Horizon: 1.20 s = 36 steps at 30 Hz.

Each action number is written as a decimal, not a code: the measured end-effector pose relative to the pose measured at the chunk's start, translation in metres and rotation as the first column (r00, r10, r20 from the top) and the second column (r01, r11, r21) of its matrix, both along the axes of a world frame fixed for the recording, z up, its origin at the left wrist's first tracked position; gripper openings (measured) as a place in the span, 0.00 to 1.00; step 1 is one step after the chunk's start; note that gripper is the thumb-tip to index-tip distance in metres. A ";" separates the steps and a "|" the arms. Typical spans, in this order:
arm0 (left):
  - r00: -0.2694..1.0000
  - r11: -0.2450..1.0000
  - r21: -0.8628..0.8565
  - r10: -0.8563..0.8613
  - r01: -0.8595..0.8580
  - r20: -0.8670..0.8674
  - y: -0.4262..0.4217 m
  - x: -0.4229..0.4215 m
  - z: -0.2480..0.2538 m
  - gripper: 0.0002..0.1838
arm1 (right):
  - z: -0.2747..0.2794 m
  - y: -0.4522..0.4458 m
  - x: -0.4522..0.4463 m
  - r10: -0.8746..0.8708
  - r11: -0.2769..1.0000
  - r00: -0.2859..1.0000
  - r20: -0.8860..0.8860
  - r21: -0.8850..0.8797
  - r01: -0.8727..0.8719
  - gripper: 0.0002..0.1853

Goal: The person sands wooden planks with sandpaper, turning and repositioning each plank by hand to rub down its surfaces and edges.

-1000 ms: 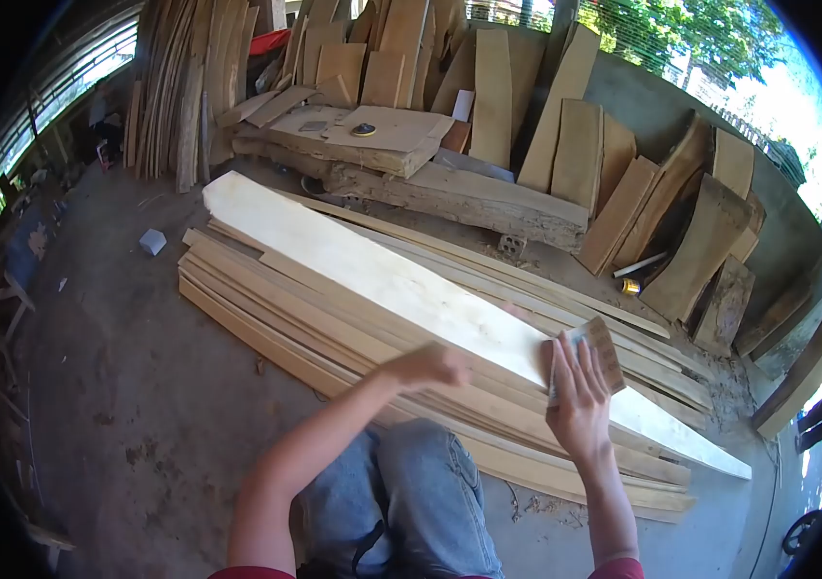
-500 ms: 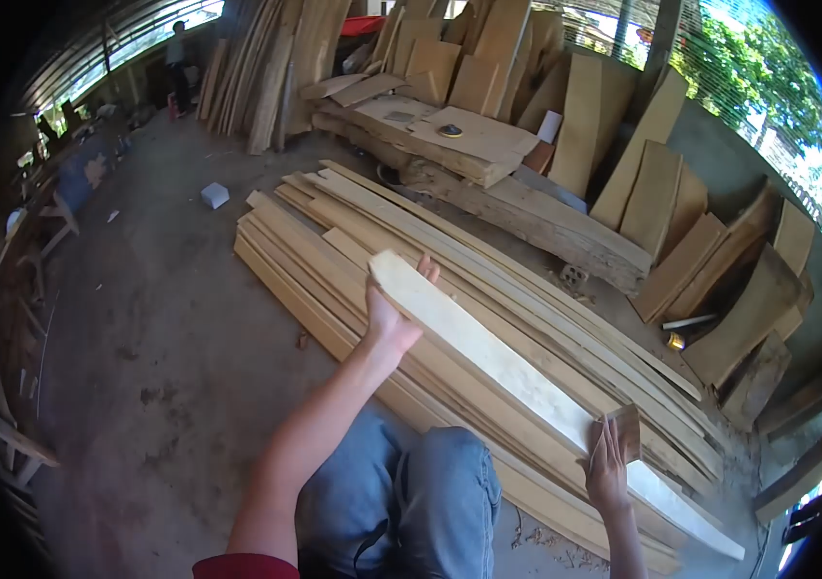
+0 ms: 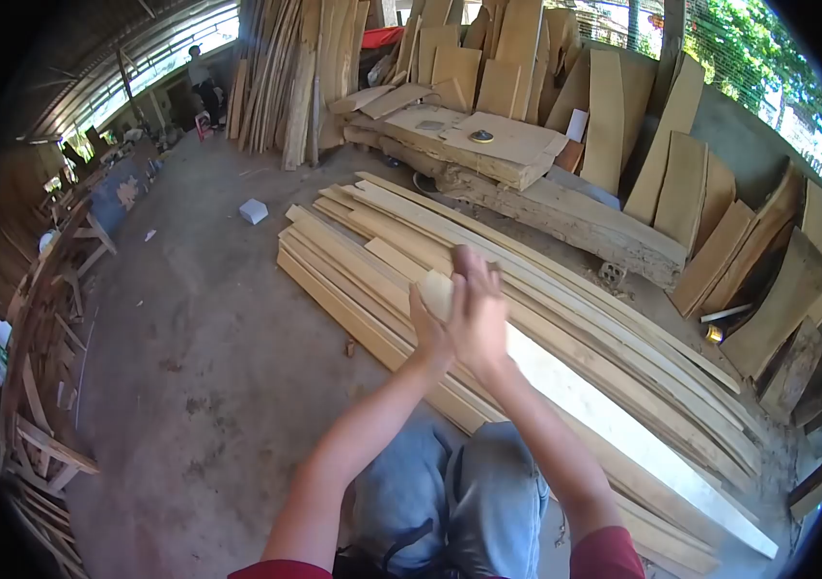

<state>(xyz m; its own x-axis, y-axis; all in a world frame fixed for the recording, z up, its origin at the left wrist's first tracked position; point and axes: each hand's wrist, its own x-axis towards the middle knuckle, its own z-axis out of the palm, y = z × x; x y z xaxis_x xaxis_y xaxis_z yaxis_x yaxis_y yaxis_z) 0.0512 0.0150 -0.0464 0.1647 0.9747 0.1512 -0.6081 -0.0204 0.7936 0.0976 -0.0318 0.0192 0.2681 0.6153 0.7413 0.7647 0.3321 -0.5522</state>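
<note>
A long pale wooden board (image 3: 585, 386) lies slantwise in front of my knees, its near-white face up, on a stack of other boards (image 3: 334, 270). My left hand (image 3: 430, 323) is wrapped around the board's far-left end. My right hand (image 3: 480, 314) presses on the board close beside the left one, partly covering it. A brown sheet that looks like sandpaper (image 3: 464, 261) shows at the right fingertips; most of it is hidden under the hand, which is slightly blurred.
Behind the stack lies a thick rough timber slab (image 3: 614, 232) with a round disc (image 3: 481, 136) on top. Planks (image 3: 681, 193) lean along the right wall. A white block (image 3: 253, 211) sits on the floor. A person (image 3: 204, 87) stands far back left.
My right hand has slid the brown sheet up along the board from its near-right part to the far-left end. My left hand keeps its hold there. The view has shifted left.
</note>
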 end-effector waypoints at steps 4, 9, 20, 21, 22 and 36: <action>0.967 0.996 -0.030 -0.072 0.082 0.246 0.023 0.003 -0.015 0.26 | -0.019 0.030 -0.023 0.059 0.914 0.989 0.136 -0.405 0.002 0.30; 0.902 0.977 -0.112 -0.121 0.183 0.414 0.008 -0.007 0.017 0.26 | -0.019 0.000 0.005 0.401 0.840 0.824 0.401 -0.519 -0.157 0.48; 0.697 0.834 0.098 -0.513 0.543 0.502 -0.006 -0.007 0.023 0.32 | 0.013 0.030 -0.020 0.141 0.912 0.981 0.130 -0.403 -0.078 0.31; 0.702 0.842 0.101 -0.503 0.530 0.504 -0.006 -0.004 0.022 0.32 | -0.012 0.048 -0.025 0.103 0.914 0.969 0.223 -0.405 -0.004 0.30; 0.709 0.851 0.106 -0.492 0.514 0.506 -0.005 -0.001 0.021 0.32 | -0.006 0.046 -0.027 0.102 0.915 0.969 0.225 -0.403 -0.002 0.30; 0.709 0.870 0.004 -0.405 0.494 0.577 -0.012 -0.014 0.029 0.27 | -0.014 0.031 -0.011 0.023 0.860 0.974 0.226 -0.501 0.096 0.22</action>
<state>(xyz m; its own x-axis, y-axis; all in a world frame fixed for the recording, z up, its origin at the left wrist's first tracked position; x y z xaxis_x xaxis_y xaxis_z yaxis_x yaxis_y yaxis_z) 0.0373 0.0027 -0.0173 0.5219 0.8235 0.2225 -0.8408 0.4526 0.2970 0.0865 -0.0011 0.0049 0.1670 0.9132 0.3716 0.8903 0.0222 -0.4548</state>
